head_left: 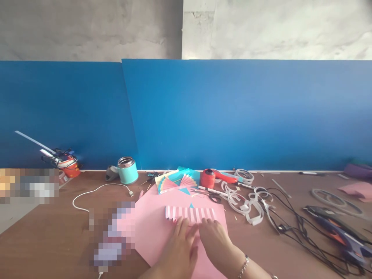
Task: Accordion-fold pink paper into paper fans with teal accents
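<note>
A pink-and-white strip of pleated paper (pixel 190 212) lies crosswise on large pink paper sheets (pixel 154 228), its folds showing along the far side. My left hand (pixel 180 246) rests with stretched, slightly parted fingers on the strip's near edge, pressing it down. Beside it, my right hand (pixel 216 238) has curled fingers closed on the near right part of the strip; the fingertips are hidden beneath the hand. Behind the strip are finished-looking pleated fans (pixel 186 182) in pink, yellow and turquoise paper. Dark-handled scissors (pixel 214 198) lie just beyond the strip.
A turquoise metal cup (pixel 127 170) stands back left, near a white cable (pixel 99 187). A red thread spool (pixel 207 178) and curled white strips (pixel 247 205) lie right of the fans. Glue guns (pixel 343 236) with black cords occupy the right. A blue partition (pixel 232 116) rises behind.
</note>
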`<state>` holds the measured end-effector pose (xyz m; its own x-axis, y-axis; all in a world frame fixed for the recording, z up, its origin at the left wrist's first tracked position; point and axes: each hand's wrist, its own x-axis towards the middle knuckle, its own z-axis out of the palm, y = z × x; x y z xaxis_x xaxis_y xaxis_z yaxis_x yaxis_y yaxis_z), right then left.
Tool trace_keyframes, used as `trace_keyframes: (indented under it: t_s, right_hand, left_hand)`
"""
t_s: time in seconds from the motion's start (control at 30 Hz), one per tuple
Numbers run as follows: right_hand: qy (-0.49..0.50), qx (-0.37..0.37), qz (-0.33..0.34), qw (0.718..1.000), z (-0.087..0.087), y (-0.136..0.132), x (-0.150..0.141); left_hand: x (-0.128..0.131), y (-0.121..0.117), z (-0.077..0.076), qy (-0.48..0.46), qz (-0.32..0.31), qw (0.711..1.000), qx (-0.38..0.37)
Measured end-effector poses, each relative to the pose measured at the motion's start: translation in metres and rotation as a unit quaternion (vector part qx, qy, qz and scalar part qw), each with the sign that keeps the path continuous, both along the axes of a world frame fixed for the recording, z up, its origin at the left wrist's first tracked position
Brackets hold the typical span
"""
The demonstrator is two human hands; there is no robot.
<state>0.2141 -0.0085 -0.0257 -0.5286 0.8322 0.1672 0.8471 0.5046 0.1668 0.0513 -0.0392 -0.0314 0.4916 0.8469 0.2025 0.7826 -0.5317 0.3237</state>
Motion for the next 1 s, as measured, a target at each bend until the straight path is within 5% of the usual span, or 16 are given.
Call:
trace_keyframes:
  t_s: [0.17, 0.23, 0.33, 0.43, 0.63, 0.8, 1.0]
  right_hand:
    - [0.014, -0.101, -0.038, 0.994, 0.015, 0.010, -0.014]
    - [0.009, -0.123, -0.047, 0.991, 0.019, 0.010, -0.014]
    - [0.019, -0.131, -0.067, 0.989, 0.024, 0.007, -0.011]
    - [0.065, -0.093, -0.077, 0.991, 0.027, 0.006, -0.008]
    - [0.173, -0.042, -0.057, 0.982, 0.026, 0.007, -0.009]
    - [0.263, -0.110, 0.029, 0.958, 0.019, 0.008, -0.016]
    - [0.292, -0.117, 0.032, 0.949, 0.016, 0.012, -0.015]
  left_hand:
    - [-0.013, 0.002, 0.025, -0.095, -0.053, 0.991, 0.072]
    - [-0.027, 0.009, 0.041, -0.139, 0.056, 0.984, 0.092]
    - [-0.050, 0.025, 0.053, -0.128, 0.161, 0.979, -0.007]
    - [-0.063, 0.035, 0.048, -0.113, 0.160, 0.977, -0.087]
    - [-0.058, 0.034, 0.039, -0.118, 0.148, 0.975, -0.119]
    - [-0.055, 0.032, 0.037, -0.114, 0.126, 0.980, -0.103]
    - [-0.064, 0.035, 0.035, -0.083, 0.093, 0.989, -0.077]
